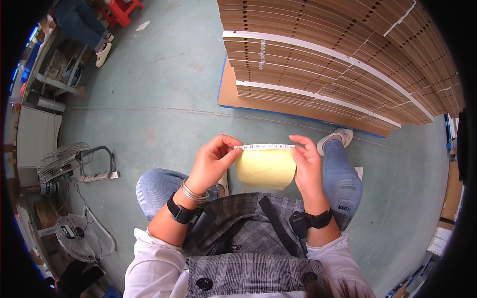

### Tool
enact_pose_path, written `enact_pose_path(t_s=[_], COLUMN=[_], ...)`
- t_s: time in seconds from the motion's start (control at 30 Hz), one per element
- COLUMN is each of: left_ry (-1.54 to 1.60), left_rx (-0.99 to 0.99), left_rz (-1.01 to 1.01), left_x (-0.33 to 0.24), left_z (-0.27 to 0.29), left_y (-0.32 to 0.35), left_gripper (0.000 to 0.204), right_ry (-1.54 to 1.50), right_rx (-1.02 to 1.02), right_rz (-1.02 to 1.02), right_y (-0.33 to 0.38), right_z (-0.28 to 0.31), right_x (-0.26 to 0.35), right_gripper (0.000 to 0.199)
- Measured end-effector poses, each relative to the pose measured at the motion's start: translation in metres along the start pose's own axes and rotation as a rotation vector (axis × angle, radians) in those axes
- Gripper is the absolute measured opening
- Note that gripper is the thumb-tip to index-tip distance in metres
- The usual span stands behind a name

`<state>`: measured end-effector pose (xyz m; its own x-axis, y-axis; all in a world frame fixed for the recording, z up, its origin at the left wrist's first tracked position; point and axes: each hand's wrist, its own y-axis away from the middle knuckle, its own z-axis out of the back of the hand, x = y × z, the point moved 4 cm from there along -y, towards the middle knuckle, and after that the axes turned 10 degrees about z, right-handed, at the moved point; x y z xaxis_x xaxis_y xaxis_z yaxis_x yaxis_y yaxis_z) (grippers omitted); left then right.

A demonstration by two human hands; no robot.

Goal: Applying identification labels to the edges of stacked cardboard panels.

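Between my hands, a yellow backing sheet point(266, 169) hangs down over my lap with its lower edge curling. Along its top edge runs a white strip of small printed labels point(263, 147). My left hand point(213, 159) pinches the strip's left end between thumb and fingers. At the other end, my right hand point(307, 161) grips the strip and the sheet's right edge, its index finger raised a little. Whether the strip is partly peeled off the sheet cannot be made out.
Tall stacks of brown boards with punched holes point(308, 54) stand ahead on the right, on a blue-edged base point(228, 92). Two metal fans point(77, 238) sit at the left, near a bench. At the upper left are another person's legs point(82, 22) and a red stool point(120, 11).
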<state>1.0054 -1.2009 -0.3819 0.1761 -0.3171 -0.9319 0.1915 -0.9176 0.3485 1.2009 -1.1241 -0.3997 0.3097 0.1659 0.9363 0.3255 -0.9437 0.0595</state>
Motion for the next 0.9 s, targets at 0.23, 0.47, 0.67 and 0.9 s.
enact_pose_path(t_s=[0.23,0.47,0.67,0.9], left_ry=[-0.009,0.062,0.188,0.164], left_rx=[-0.003,-0.042,0.046,0.012], left_rz=[-0.027,-0.026,0.133,0.234], left_x=[0.002,-0.004,0.005,0.016], left_z=[0.001,-0.001,-0.007,-0.006], left_y=[0.000,0.001,-0.001,-0.001], left_gripper=[0.007,0.014,0.018,0.013], right_ry=[0.007,0.001,0.071,0.062], right_rx=[0.004,-0.003,0.077,0.138], right_rz=[-0.009,-0.014,0.039,0.057], right_y=[0.001,0.002,0.005,0.007], right_z=[-0.001,-0.004,-0.009,-0.018], right_x=[0.001,0.000,-0.002,-0.006], right_gripper=[0.024,0.024,0.025,0.025])
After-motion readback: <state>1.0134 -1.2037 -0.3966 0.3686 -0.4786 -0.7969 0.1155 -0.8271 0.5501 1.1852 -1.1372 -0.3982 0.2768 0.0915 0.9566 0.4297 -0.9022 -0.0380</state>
